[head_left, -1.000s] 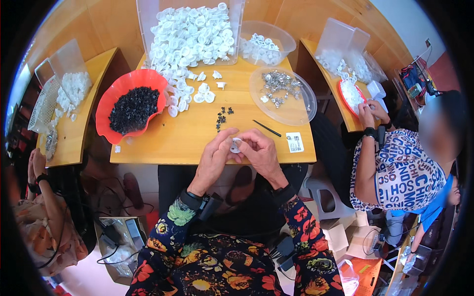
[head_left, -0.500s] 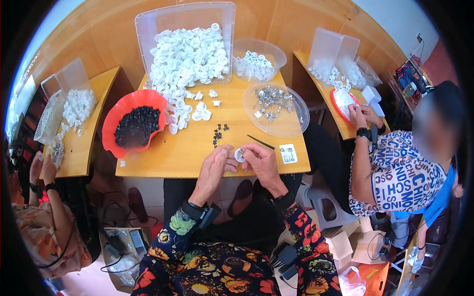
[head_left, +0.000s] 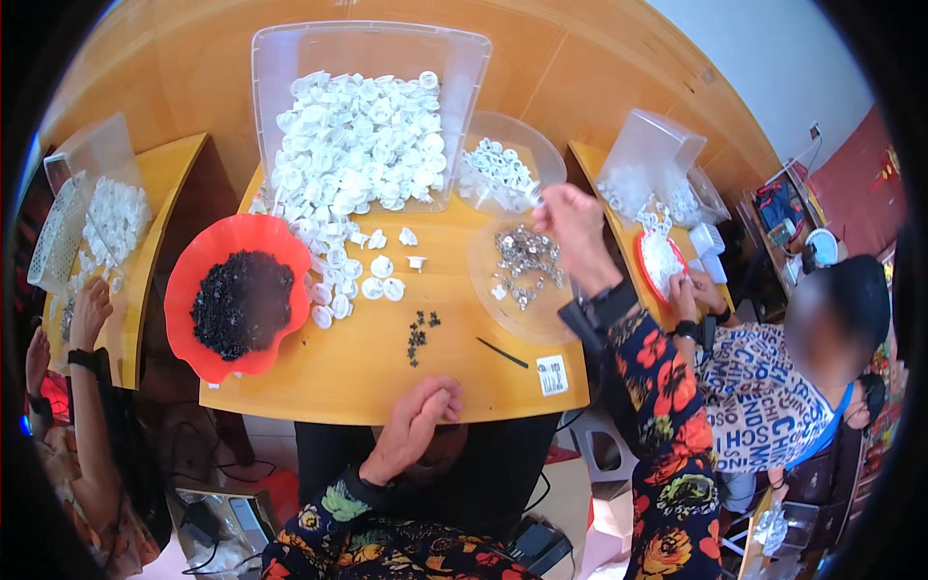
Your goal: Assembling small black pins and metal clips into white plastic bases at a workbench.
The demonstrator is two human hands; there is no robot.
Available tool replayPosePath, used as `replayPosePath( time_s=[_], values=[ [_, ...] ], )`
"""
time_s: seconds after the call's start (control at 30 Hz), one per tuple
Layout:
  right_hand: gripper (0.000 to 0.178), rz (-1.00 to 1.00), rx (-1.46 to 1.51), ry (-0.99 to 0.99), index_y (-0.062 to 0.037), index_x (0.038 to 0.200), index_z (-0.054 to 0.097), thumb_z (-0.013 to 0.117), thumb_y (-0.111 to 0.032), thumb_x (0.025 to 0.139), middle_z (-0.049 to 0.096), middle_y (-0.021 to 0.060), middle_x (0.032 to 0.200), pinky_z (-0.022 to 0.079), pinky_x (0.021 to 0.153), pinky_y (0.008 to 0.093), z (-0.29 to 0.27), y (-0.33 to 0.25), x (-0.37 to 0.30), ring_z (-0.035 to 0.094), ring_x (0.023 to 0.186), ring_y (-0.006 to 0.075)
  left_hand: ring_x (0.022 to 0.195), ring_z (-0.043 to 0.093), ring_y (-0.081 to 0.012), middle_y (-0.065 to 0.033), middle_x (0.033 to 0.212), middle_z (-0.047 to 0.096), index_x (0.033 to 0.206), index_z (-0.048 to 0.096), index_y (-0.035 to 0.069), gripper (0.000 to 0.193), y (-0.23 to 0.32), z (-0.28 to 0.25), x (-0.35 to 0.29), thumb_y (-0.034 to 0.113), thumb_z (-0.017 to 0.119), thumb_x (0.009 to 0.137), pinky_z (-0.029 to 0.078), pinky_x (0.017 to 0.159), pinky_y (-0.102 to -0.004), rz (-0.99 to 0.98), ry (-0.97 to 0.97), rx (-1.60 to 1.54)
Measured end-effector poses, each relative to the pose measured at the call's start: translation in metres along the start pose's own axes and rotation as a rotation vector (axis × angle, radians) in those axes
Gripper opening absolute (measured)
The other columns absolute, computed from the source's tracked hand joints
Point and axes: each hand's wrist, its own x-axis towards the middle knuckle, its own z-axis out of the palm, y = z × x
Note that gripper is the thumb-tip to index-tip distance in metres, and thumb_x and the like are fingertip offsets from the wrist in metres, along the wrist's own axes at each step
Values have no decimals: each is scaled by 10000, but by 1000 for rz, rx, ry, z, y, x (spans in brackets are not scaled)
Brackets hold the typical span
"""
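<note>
Over the right rim of the round clear bowl (head_left: 503, 201), which holds white plastic parts, my right hand (head_left: 577, 227) pinches a small white plastic part (head_left: 533, 194). My left hand (head_left: 418, 425) rests by the table's front edge with its fingers curled closed; what they hold, if anything, is hidden. Several small black pieces (head_left: 417, 340) lie on the table (head_left: 319, 394) beyond the left hand. Below my right forearm, a shallow clear lid (head_left: 483, 304) carries small metal fittings (head_left: 527, 259). White round caps (head_left: 382, 266) lie loose in the middle.
A big clear bin (head_left: 471, 68) spills a heap of white caps (head_left: 362, 145). The red scalloped bowl (head_left: 184, 329) holds black pieces (head_left: 242, 304). A thin black stick (head_left: 503, 352) and a white label (head_left: 552, 375) lie front right. People work at tables on both sides.
My right hand has left the left hand and moved up and right to the clear bowl with a small white part. The left hand has stayed at the front edge, its fingers now curled.
</note>
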Motion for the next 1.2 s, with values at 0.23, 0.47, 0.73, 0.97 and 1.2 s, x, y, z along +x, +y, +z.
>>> replayPosePath(
  time_s=[0.23,0.47,0.73,0.97,1.2],
  values=[
    [181,59,-50,113,14,966,623,548,-133,891,665,90,793,508,550,238,28,9,40,650,662,142,815,575,-146,-87,923,551,1084,535,-40,193,1,-2,5,58,429,957,485,736,-262,49,-12,96],
    [154,-664,-934,-504,-54,925,644,603,-101,784,634,108,870,507,684,369,99,61,-28,636,802,277,815,581,-146,-74,916,535,1071,533,-29,178,0,-7,3,26,430,937,487,724,-259,88,-40,218],
    [130,-408,-694,-584,-9,862,607,626,-42,737,589,142,835,492,642,370,91,38,-76,613,768,303,859,583,-151,-89,991,581,1150,517,-26,240,-5,-12,-4,119,421,986,496,763,-269,-90,36,-79],
    [247,-529,-458,-497,-26,966,604,616,45,730,549,121,963,509,705,343,56,32,-164,607,840,280,910,600,-157,-119,1031,603,1247,477,-21,327,10,-10,24,192,397,1012,491,783,-286,-61,144,-462],
    [310,-443,-332,-379,-39,1014,634,677,28,715,590,105,1000,513,744,319,31,51,-184,623,859,260,903,604,-159,-110,1028,614,1197,519,-43,310,9,0,20,173,406,1006,493,771,-284,-83,119,-351]
  ],
)
